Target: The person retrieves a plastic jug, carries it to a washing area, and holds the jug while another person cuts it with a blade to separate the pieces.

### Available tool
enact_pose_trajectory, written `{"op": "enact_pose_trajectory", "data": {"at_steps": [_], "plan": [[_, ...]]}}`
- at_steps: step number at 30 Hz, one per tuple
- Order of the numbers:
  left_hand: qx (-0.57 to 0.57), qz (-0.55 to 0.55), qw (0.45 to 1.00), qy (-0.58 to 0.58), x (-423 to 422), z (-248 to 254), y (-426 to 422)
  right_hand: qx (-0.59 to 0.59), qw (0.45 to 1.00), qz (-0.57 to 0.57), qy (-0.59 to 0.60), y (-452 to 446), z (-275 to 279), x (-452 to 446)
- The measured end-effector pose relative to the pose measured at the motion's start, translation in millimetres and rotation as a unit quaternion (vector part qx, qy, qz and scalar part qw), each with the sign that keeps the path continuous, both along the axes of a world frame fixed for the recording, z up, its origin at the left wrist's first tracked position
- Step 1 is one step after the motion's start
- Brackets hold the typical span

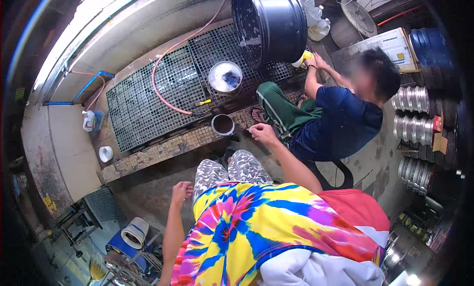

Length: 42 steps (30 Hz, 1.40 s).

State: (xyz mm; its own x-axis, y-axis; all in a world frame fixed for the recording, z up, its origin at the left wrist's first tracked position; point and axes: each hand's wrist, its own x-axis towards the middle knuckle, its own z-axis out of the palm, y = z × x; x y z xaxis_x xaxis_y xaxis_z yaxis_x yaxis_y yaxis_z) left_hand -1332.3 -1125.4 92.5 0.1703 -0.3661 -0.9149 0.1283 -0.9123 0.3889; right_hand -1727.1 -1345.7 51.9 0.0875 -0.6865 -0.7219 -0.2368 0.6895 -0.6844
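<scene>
The right hand (265, 134) is pinching a small pale object (251, 130) near the dark-filled bucket (223, 134), which is standing by the tiled ledge (165, 147), presumably for easy reach, while the left hand (182, 191) is hanging loosely curled, seemingly empty

Centre of frame: small pale item (251, 130) at the fingertips of the right hand (265, 133) too small to identify; dark contents of the bucket (215, 132) below the grate likewise unreadable; left hand (182, 191), lower left of centre, too small to tell whether its curled fingers hold anything. Top edge cuts off the black wheel rim (276, 29); to its lower right, the yellow-and-white item (306, 55) is partly covered by the co-worker's hand (312, 62). Bottom edge crops the white garment (316, 268) and left forearm (174, 231).
</scene>
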Motion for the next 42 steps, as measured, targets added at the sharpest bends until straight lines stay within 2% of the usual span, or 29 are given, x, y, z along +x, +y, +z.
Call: {"op": "enact_pose_trajectory", "data": {"at_steps": [4, 5, 6, 7, 9, 12, 14, 16, 19, 25, 29, 31, 34, 36, 37, 38, 40, 42], "plan": [[0.021, -0.012, 1.000, -0.011, 3.1, -2.9, 14.7, -0.039, 0.996, -0.013, -0.083, -8.8, -3.7, -5.1], [0.034, -0.018, 0.999, -0.033, 1.8, 0.8, 16.2, -0.084, 0.995, 0.044, -0.011, -13.5, -0.9, -7.9], [0.036, 0.000, 0.999, -0.029, 2.3, -0.9, 20.6, -0.098, 0.994, 0.054, -0.002, -16.8, -11.8, -9.3], [0.038, 0.019, 0.999, -0.027, 5.0, -1.9, 25.2, -0.079, 0.995, 0.052, -0.035, -19.3, -29.9, -13.7], [0.029, 0.015, 0.999, -0.032, 6.9, 7.0, 27.1, -0.060, 0.997, 0.028, -0.032, -21.9, -10.4, -3.9], [0.016, 0.017, 0.998, -0.052, 12.1, 0.6, 39.1, -0.050, 0.996, 0.004, -0.071, -16.3, -20.7, -0.8], [0.007, 0.048, 0.997, -0.062, 15.9, -0.3, 43.8, -0.039, 0.998, 0.022, -0.034, -14.7, -47.7, -6.5], [0.003, 0.075, 0.994, -0.077, 25.3, 9.7, 49.7, -0.095, 0.990, 0.084, 0.066, -12.8, -61.8, -12.8], [-0.008, 0.127, 0.987, -0.097, 56.2, 22.2, 56.9, -0.183, 0.941, 0.179, 0.221, -1.5, -42.7, -6.3], [-0.074, 0.231, 0.953, -0.183, 153.5, 26.1, 72.0, -0.051, 0.907, 0.268, 0.322, 16.5, -27.6, -9.3], [-0.124, 0.237, 0.945, -0.188, 201.5, 31.5, 28.6, -0.033, 0.907, 0.270, 0.322, 25.3, -22.1, 12.3], [-0.125, 0.187, 0.957, -0.186, 226.1, 23.9, -12.3, -0.022, 0.928, 0.242, 0.281, 14.5, -57.9, 17.6], [-0.138, 0.114, 0.966, -0.185, 233.7, 5.1, -47.5, -0.105, 0.935, 0.239, 0.240, 8.3, -9.8, 83.0], [-0.138, 0.099, 0.975, -0.141, 226.7, -1.6, -57.3, -0.073, 0.962, 0.193, 0.179, 9.7, -28.4, 102.0], [-0.138, 0.096, 0.977, -0.128, 227.9, -24.0, -55.5, -0.092, 0.957, 0.214, 0.172, 8.5, -36.5, 109.6], [-0.152, 0.062, 0.972, -0.168, 229.4, -44.9, -48.9, -0.110, 0.952, 0.231, 0.168, 7.8, -40.2, 113.8], [-0.190, -0.017, 0.953, -0.236, 230.2, -73.8, -38.5, -0.076, 0.949, 0.237, 0.194, 2.0, -7.4, 133.1], [-0.140, 0.021, 0.973, -0.182, 227.9, -65.4, -38.9, -0.094, 0.936, 0.247, 0.231, 1.3, 20.4, 138.0]]}}
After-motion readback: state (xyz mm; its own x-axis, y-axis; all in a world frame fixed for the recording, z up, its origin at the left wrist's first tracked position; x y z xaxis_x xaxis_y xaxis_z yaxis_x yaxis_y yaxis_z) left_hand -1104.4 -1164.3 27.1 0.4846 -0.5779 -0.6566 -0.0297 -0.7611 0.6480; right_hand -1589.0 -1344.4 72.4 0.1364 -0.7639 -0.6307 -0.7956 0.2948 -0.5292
